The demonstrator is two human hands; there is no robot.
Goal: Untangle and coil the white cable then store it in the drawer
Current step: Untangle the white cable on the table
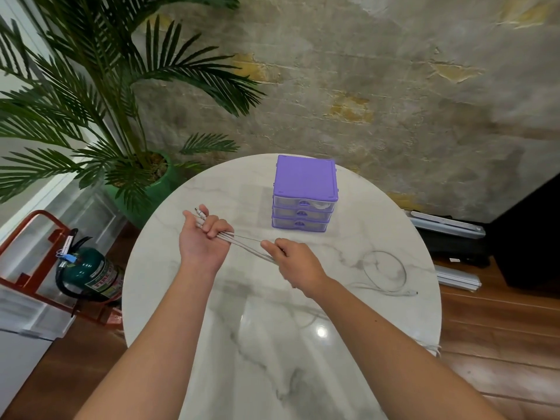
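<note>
Several strands of the white cable stretch taut between my two hands above the round marble table. My left hand, palm up, grips one end of the bundle, and a connector tip sticks out past its fingers. My right hand pinches the other end of the strands. The rest of the cable lies as a loose loop on the table to the right, its plug near the edge. The purple three-drawer unit stands at the table's far side with all its drawers closed.
A potted palm in a green pot stands behind the table on the left. A green fire extinguisher in a red stand sits on the floor at the left. Black and grey cases lie on the wooden floor at the right.
</note>
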